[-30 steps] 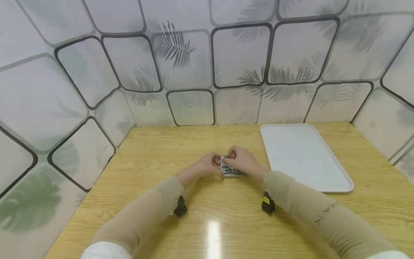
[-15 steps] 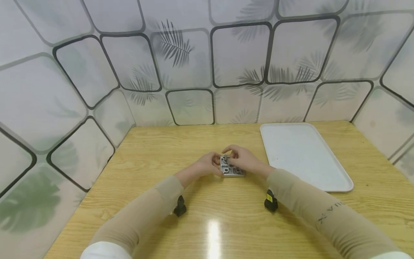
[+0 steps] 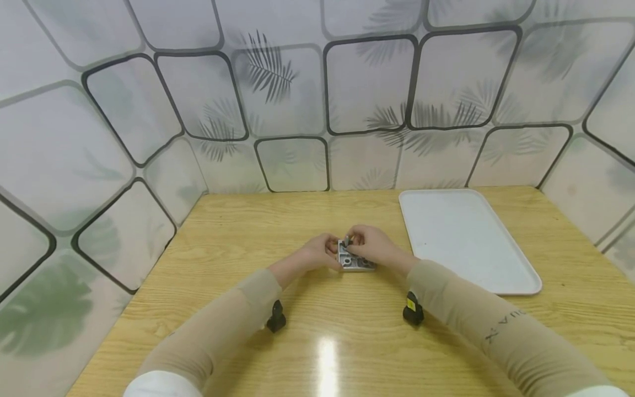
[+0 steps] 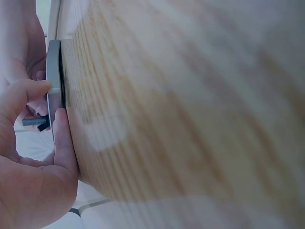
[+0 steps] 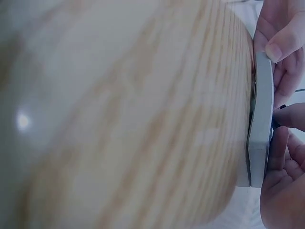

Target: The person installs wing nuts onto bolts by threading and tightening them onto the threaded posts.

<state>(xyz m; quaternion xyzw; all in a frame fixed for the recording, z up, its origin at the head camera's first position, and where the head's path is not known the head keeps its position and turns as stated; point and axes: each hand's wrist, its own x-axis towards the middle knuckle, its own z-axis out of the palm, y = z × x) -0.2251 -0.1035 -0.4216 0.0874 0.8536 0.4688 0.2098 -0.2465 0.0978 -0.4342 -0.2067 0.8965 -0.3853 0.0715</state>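
A silver metal plate (image 3: 347,262) with round raised rings lies on the wooden table. My left hand (image 3: 317,252) holds it by the left edge, thumb and fingers on its rim. From the plate's far left corner a threaded bolt (image 4: 33,122) sticks up, with a small black piece (image 4: 44,125) beside its shaft. My right hand (image 3: 374,244) reaches over the plate from the right. Its thumb and index finger pinch that black piece by the bolt, and the hand hides the plate's far right part. In the right wrist view the plate's side (image 5: 261,114) shows edge-on.
A white tray (image 3: 466,242) lies to the right, near my right forearm. Patterned panels (image 3: 292,162) rise at the table's back and sides. A black wrist camera (image 3: 276,317) hangs under my left sleeve, another (image 3: 413,310) under the right.
Half a second ago my right index finger was lifted away, baring the bolt; the fingers have now closed in beside it again. My left hand and the plate have stayed put.
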